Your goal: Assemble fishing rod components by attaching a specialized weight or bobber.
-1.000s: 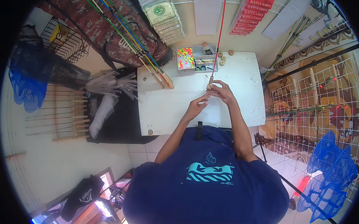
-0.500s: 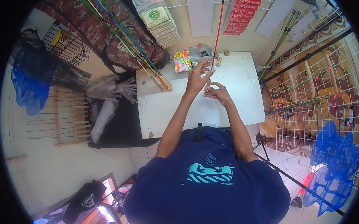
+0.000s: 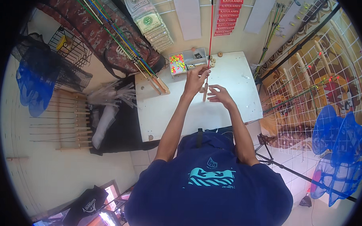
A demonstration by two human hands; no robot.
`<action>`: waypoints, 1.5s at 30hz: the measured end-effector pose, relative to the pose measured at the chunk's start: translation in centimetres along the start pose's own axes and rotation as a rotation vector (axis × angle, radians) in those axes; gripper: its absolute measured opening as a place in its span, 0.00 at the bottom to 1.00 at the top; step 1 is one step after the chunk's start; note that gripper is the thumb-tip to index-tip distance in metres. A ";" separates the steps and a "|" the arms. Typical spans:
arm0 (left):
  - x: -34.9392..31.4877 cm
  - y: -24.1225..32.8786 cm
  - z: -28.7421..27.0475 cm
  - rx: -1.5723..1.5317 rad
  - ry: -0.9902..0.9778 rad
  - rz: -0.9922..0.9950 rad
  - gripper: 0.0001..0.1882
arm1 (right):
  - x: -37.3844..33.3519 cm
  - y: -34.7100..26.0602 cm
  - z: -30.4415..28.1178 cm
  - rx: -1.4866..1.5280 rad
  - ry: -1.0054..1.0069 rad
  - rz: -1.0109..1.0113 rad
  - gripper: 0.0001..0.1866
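A slim red fishing rod (image 3: 210, 38) stands up over the white table, its pale wooden handle (image 3: 205, 96) pointing toward me. My left hand (image 3: 195, 81) pinches the rod just above the handle. Beside the handle, on its right, is my right hand (image 3: 221, 96), fingers parted and apparently holding nothing. A small round cork-coloured piece sits around or beside the handle's upper part; I cannot tell which. Past my left hand lies a clear compartment box (image 3: 195, 53) with a section of bright yellow, pink and orange bits (image 3: 177, 64).
Several round wooden rings (image 3: 220, 54) lie at the white table's (image 3: 169, 116) far edge. More rods (image 3: 150, 72) lean over its left corner. Blue nets (image 3: 331, 138) and a wire grid (image 3: 297, 105) hang on the right. A camouflage bag (image 3: 131, 51) stands back left.
My right hand has come off the handle and its fingers have spread. The rod has shifted slightly left, still in my left hand, and the handle shows more fully. The view has turned a little.
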State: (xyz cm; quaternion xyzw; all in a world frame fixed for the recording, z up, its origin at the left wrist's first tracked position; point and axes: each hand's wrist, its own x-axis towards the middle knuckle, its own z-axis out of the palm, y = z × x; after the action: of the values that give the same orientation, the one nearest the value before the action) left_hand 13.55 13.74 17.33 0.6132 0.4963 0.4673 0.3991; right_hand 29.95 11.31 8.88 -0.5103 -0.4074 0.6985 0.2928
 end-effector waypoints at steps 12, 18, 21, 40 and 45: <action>-3.3 4.1 5.0 -0.064 -0.190 0.049 0.10 | -7.0 -3.2 -3.6 -0.278 0.061 -0.522 0.14; -6.3 7.8 8.7 -0.180 -0.219 0.034 0.12 | -13.5 -0.6 -5.4 -0.383 0.204 -0.538 0.09; -7.8 8.8 10.2 -0.261 -0.204 0.018 0.11 | -16.5 1.3 -5.8 -0.339 0.228 -0.513 0.09; -14.9 16.2 17.5 -0.289 -0.271 0.126 0.12 | -27.2 15.2 -10.1 -0.388 0.403 -0.489 0.10; -18.4 12.6 20.1 -0.224 -0.275 0.110 0.09 | -29.4 11.1 -11.7 -0.443 0.554 -0.583 0.18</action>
State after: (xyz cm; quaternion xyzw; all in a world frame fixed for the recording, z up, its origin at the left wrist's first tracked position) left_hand 34.65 -7.23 21.16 0.6493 0.3474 0.4527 0.5028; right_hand 50.22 -15.29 11.51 -0.5922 -0.5798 0.3204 0.4588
